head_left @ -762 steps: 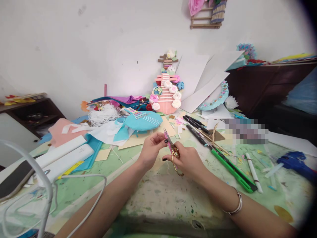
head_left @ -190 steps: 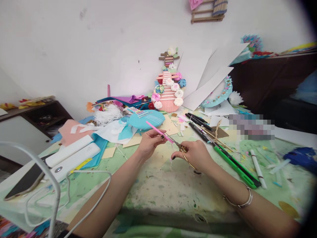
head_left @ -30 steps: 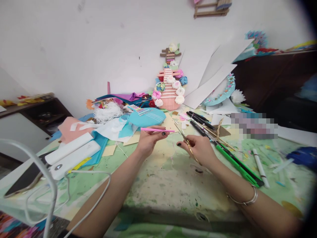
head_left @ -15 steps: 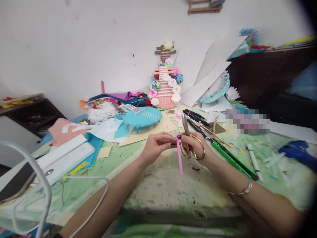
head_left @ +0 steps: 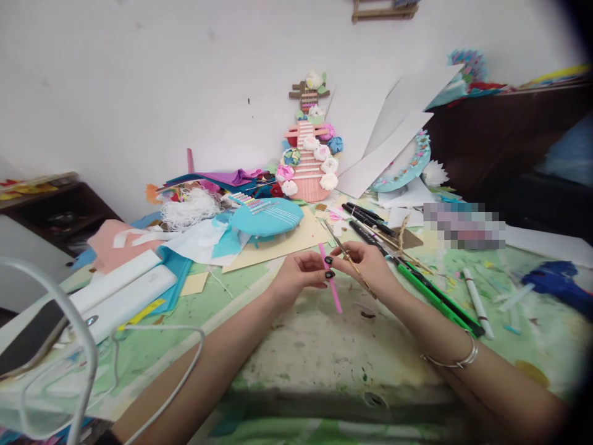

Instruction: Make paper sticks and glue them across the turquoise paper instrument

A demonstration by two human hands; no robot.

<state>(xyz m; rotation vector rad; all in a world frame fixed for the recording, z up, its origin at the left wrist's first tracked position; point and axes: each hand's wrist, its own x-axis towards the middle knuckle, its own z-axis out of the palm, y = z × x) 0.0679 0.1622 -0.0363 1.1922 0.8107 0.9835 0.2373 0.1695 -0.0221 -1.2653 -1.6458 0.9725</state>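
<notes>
While the left grip (head_left: 301,272) pinches the pink strip (head_left: 336,295), the right grip (head_left: 370,267) holds scissors (head_left: 346,254).
Strip's near-right of the turquoise craft lute (head_left: 266,222); likely light, bendy, easily creased: pinch mid-length, lightly.

Looks like a craft workspace; cannot tell whether at home or in a studio. Shows in scissors (head_left: 336,240), in black markers (head_left: 364,235) and a green cutter (head_left: 439,299) on the paint-stained table (head_left: 296,364), toward its right edge in apparently a blue glue gun (head_left: 558,282). Shows too along the back edge, in a pink lute-shaped piece (head_left: 309,187) decked with craft flowers (head_left: 328,181).
</notes>
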